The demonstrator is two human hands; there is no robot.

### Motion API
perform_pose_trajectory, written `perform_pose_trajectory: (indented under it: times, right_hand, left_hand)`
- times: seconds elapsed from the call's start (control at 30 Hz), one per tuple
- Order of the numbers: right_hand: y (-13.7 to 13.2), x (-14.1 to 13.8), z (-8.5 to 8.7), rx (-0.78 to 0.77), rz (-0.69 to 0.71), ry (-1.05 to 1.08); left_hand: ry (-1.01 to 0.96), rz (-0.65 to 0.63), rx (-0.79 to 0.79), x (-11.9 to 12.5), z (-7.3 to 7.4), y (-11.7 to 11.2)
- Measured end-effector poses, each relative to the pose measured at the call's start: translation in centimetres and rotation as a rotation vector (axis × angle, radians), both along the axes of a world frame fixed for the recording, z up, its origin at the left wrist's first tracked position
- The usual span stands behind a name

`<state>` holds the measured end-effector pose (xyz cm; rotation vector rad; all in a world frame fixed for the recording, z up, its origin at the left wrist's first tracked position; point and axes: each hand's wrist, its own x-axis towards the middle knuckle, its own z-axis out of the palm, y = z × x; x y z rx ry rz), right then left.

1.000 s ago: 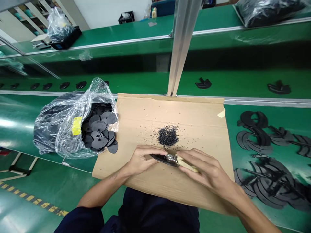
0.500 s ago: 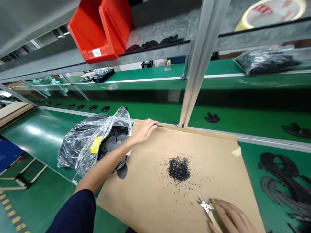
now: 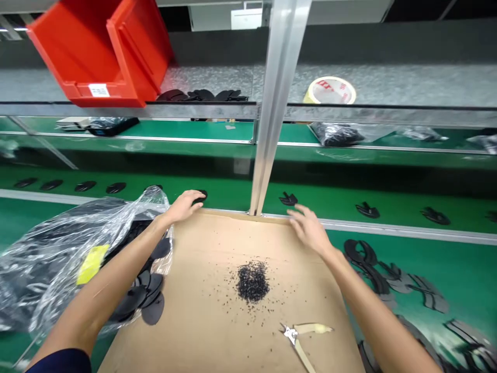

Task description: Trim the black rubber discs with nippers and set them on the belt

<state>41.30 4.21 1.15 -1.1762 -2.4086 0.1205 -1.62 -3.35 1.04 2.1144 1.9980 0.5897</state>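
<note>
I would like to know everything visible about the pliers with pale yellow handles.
The pliers lie on the cardboard, below and right of the black granule heap in the picture. Their head looks metallic, pointing left; two pale yellow handles spread apart, one toward the right, one toward the bottom edge. Nobody holds them.

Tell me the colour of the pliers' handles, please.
The handles are pale yellow; the head view shows them best.

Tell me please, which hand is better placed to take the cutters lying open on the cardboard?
Probably the right hand: the cutters lie on the right part of the cardboard, nearer to it, and it appears empty. The left hand is farther away, across the pile of black bits.
</note>
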Motion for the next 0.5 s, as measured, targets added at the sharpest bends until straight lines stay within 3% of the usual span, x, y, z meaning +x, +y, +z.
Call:
perform_pose_trajectory:
  times: [0.07, 0.13, 0.27, 0.37, 0.5]
  right_hand:
    - [5.2, -2.4, -0.1, -0.065, -0.036, -0.012]
    - [8.7, -4.4, -0.4, -0.14, -0.064, -0.027]
    - [12.1, -6.4, -1.3, -0.245, -0.11, -0.062]
    - [13.0, -6.5, -1.8, -0.241, -0.131, -0.074]
    - [13.3, -6.2, -2.0, -0.152, -0.111, -0.051]
  left_hand:
    - [0.027, -0.056, -0.012, 0.1, 1.5, -3.7]
    - [0.065, -0.137, -0.012, 0.0, 3.2, -7.7]
    - [0.177, -0.196, -0.104, -0.5, 5.8, -14.8]
    - [0.253, -0.143, -0.238, -0.7, 5.5, -18.1]
    - [0.305, -0.076, -0.31, -0.1, 2.9, -19.7]
